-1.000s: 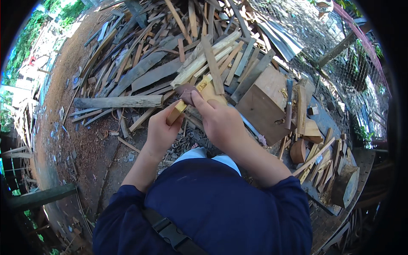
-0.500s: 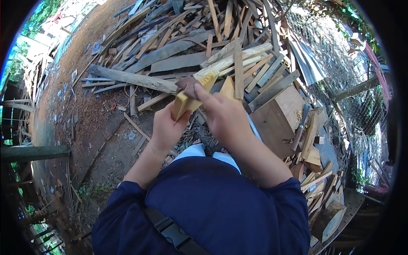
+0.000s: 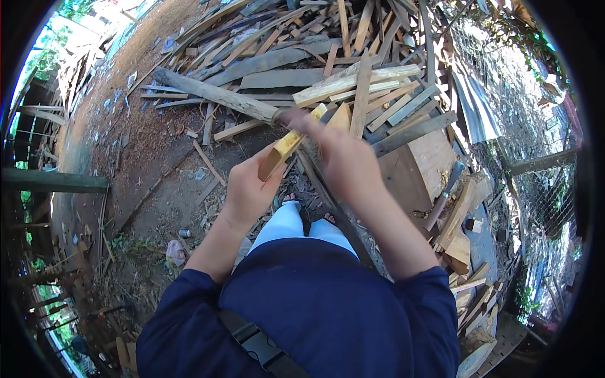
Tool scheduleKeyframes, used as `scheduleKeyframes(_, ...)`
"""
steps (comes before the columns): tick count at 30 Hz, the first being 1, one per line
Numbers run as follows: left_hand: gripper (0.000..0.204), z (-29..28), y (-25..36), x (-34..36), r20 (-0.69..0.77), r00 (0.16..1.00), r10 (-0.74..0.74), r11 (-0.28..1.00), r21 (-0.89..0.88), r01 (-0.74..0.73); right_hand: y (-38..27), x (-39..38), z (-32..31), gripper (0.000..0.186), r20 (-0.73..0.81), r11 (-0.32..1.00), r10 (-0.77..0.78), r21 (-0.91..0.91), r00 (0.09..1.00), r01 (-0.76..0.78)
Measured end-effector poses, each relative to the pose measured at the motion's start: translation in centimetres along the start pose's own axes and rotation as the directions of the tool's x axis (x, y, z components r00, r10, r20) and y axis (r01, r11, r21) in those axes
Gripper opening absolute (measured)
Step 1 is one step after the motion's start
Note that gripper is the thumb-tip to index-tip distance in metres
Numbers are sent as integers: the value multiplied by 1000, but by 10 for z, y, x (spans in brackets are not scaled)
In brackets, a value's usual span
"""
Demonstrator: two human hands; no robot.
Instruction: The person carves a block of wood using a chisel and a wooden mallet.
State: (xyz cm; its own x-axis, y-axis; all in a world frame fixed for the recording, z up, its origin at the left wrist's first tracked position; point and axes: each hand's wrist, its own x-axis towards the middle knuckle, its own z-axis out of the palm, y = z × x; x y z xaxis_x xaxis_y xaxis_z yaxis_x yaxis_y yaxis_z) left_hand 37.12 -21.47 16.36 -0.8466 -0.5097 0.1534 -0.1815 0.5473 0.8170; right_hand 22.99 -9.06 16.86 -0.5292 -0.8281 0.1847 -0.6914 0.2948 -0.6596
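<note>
My left hand (image 3: 242, 192) is closed around the lower end of a short yellowish piece of wood (image 3: 285, 148), held up tilted in front of my body. One long narrow edge of it faces up. My right hand (image 3: 348, 160) is at the wood's far end, smeared by motion. Its fingers pinch a reddish-brown scrap that looks like sandpaper (image 3: 292, 118), blurred and against the wood's upper part. How much of the scrap lies under the fingers is hidden.
Beyond my hands spreads a heap of planks and offcuts, with a weathered pole (image 3: 214, 94) in front. At right are a brown board (image 3: 409, 183), a chisel-like tool (image 3: 445, 196) on a bench, wood blocks (image 3: 457, 214) and a wire fence (image 3: 548, 189). A beam (image 3: 57, 180) juts in at left.
My right hand has shifted a little to the right along the wood with the sandpaper. The wood has turned, showing more of its narrow edge. The whole view has shifted somewhat.
</note>
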Motion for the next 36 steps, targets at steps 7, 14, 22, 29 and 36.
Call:
scheduleKeyframes(7,34,3,1,-24,-93,995,31,999,25,-29,-22,-23,-3,42,-102,992,-122,-11,987,122)
scheduleKeyframes(14,32,-6,-2,-34,-126,988,88,993,88,-78,-25,-18,-2,35,-27,982,-150,-117,988,145)
scheduleKeyframes(22,31,-3,-2,-33,-160,980,114,992,-25,-120,-18,-8,-3,46,-138,988,-92,-138,986,73)
scheduleKeyframes(29,25,-5,-7,-31,-77,996,43,990,-129,-52,23,6,-21,47,-83,961,213,-164,974,-224)
scheduleKeyframes(36,20,2,-27,-49,-68,993,96,889,-443,-116,91,-44,-37,33,-141,673,524,673,840,-307)
